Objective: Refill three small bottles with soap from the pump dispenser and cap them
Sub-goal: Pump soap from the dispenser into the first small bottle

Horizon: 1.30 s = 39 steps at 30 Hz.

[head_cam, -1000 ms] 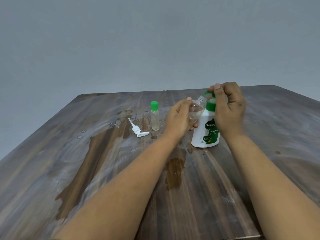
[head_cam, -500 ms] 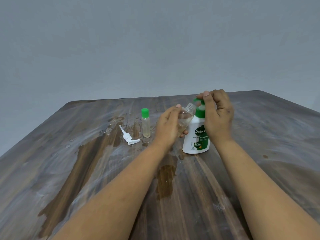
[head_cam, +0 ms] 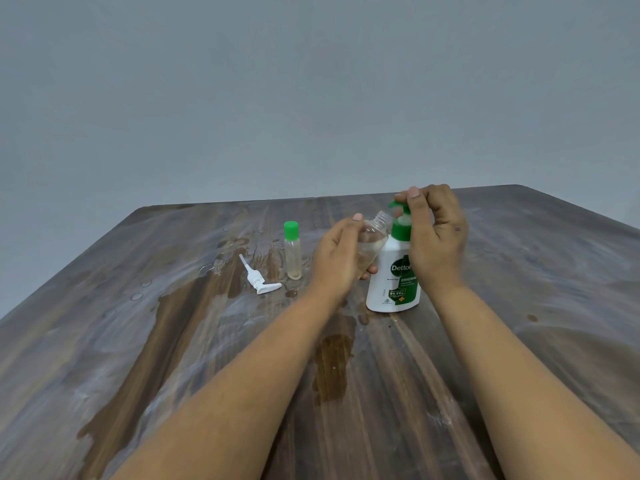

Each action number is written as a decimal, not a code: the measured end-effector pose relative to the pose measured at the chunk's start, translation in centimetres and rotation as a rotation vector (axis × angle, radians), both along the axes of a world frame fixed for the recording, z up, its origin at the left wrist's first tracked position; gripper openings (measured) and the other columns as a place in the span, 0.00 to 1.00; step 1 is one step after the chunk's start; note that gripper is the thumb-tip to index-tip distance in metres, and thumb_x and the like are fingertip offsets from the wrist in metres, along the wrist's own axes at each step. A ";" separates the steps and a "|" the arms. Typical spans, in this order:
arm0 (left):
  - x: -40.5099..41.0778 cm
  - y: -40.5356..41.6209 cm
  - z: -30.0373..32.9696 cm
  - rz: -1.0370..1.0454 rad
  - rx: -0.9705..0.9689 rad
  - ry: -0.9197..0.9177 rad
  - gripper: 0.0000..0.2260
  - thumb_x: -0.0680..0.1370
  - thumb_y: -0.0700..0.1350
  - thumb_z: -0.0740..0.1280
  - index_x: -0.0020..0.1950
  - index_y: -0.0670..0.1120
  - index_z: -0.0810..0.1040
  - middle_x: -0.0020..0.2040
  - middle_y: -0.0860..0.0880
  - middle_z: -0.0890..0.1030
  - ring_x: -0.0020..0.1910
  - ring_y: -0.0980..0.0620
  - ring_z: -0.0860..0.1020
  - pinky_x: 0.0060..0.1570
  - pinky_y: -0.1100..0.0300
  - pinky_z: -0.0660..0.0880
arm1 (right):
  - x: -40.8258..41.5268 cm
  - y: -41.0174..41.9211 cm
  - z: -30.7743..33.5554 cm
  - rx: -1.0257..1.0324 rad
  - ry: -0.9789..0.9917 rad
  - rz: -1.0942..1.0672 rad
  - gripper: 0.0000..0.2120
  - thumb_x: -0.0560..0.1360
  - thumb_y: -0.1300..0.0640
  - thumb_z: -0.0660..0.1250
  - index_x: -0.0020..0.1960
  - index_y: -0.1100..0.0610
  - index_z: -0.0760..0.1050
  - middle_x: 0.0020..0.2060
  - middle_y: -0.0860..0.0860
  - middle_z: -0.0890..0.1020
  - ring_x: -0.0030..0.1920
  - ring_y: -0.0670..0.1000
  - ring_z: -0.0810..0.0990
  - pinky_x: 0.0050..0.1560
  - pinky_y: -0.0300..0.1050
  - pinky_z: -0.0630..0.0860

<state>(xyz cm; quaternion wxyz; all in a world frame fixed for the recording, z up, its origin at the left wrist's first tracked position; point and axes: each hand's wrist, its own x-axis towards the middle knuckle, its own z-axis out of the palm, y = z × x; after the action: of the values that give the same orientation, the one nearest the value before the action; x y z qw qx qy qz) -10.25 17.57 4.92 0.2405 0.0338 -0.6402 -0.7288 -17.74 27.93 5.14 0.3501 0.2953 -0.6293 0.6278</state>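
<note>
On the wet, streaked wooden table (head_cam: 519, 341), the white pump dispenser (head_cam: 393, 289) with its green collar and pump head stands upright, and everything else sits in relation to it. The right hand (head_cam: 438, 237) is over its top, fingers curled, thumb and forefinger pinching the green pump head. Just left of the dispenser, touching its shoulder, the left hand (head_cam: 337, 261) grips a clear uncapped small bottle (head_cam: 374, 237), tilted so its threaded neck points up toward the pump spout; a little pale liquid seems to lie in its lower part, though the fingers hide most of it. Further left of the dispenser, apart from the hands, a slim clear bottle with a green cap (head_cam: 292, 252) stands upright, holding a pale yellowish liquid, most visible at the bottom. Left again, a loose white pump piece (head_cam: 258, 277) lies flat on the table among water drops.
</note>
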 end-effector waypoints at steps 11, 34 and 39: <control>-0.1 -0.1 -0.1 -0.001 -0.022 -0.002 0.13 0.84 0.50 0.57 0.46 0.47 0.77 0.39 0.53 0.84 0.23 0.53 0.76 0.23 0.67 0.70 | -0.3 -0.1 0.1 0.047 0.031 -0.022 0.12 0.79 0.53 0.61 0.40 0.54 0.78 0.36 0.44 0.74 0.41 0.40 0.74 0.42 0.34 0.70; 0.0 0.0 0.0 0.003 -0.011 0.001 0.13 0.84 0.49 0.58 0.44 0.48 0.76 0.38 0.54 0.84 0.22 0.53 0.76 0.22 0.68 0.68 | -0.2 -0.2 -0.1 -0.017 0.016 -0.020 0.12 0.81 0.52 0.60 0.42 0.50 0.78 0.39 0.44 0.76 0.44 0.41 0.75 0.46 0.38 0.71; -0.1 -0.1 -0.1 0.007 -0.008 0.004 0.13 0.84 0.50 0.58 0.44 0.49 0.77 0.39 0.53 0.84 0.23 0.52 0.76 0.22 0.67 0.69 | -0.1 -0.3 0.2 0.008 0.017 -0.016 0.12 0.79 0.50 0.62 0.37 0.43 0.75 0.37 0.47 0.76 0.41 0.42 0.76 0.44 0.37 0.71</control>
<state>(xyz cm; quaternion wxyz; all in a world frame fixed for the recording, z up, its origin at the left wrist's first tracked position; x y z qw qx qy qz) -10.37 17.45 4.78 0.2443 0.0338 -0.6427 -0.7254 -17.82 27.64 5.34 0.3595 0.2969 -0.6312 0.6198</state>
